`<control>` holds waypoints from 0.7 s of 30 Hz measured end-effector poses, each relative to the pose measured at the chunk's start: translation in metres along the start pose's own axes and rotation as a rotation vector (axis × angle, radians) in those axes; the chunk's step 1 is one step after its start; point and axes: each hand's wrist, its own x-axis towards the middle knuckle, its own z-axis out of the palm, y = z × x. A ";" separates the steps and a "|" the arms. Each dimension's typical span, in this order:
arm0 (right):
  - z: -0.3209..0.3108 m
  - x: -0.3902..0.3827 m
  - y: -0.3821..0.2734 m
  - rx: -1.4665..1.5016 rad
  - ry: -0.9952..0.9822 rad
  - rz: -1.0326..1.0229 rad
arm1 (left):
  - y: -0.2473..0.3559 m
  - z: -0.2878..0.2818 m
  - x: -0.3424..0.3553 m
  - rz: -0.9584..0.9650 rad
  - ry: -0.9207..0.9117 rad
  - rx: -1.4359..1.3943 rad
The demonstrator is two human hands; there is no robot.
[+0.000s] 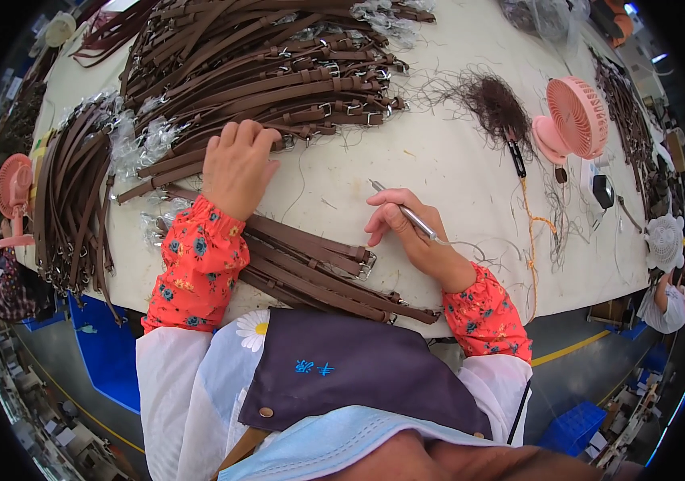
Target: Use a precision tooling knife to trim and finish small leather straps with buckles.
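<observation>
My left hand (238,168) rests over the near edge of a large pile of brown buckled straps (238,104), its fingers bent down onto the straps and its thumb apart. Whether the fingertips pinch a strap is hidden. In my right hand (421,236) lies a slim silver pen-shaped tool (411,216) with a thin cord at its rear end; its narrow tip points up and left, away from the straps. Between my forearms, a smaller bunch of brown straps (310,268) lies along the table's near edge, buckles toward the right.
More straps (78,192) hang over the table's left edge. A tangle of dark threads (499,104), a pink fan (575,120) and an orange cord (529,232) occupy the right side. Another pink fan (14,196) stands far left. Blue bins (571,425) sit on the floor.
</observation>
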 end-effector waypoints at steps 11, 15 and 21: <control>-0.002 0.005 0.006 -0.138 0.222 -0.166 | 0.037 0.023 -0.011 0.144 -0.322 -0.853; -0.003 0.005 0.002 -0.234 0.252 -0.149 | 0.064 0.033 -0.013 0.135 -0.304 -0.984; -0.003 0.005 0.005 -0.149 0.192 -0.068 | 0.053 0.028 -0.015 0.195 -0.073 -0.613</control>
